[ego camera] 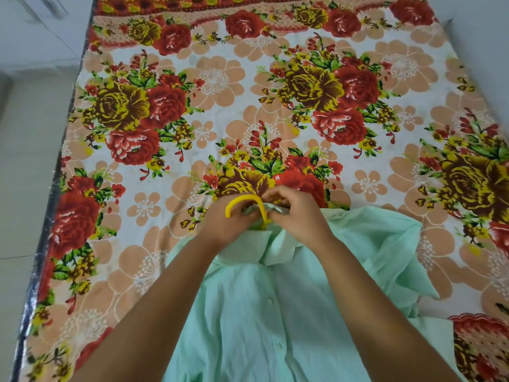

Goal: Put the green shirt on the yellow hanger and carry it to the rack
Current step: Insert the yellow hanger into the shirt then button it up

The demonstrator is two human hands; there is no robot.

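Lying front-up on the near part of the bed: green shirt (248, 312), button placket running toward the camera, collar (278, 252) at the far end. Yellow hanger (242, 201): only its hook shows, poking out past the collar; the rest is hidden under fabric. Left hand (223, 227) has curled fingers pinching collar cloth just under the hook. Right hand (294, 213) pinches collar cloth on the hook's other side. The hands nearly touch. Floral bedsheet (220, 78) underneath, pale floor (27, 161) along the left.

Bright, even, soft light; faint shadows; wide-angle bowing at edges; top-left corner blurred; centre sharp.
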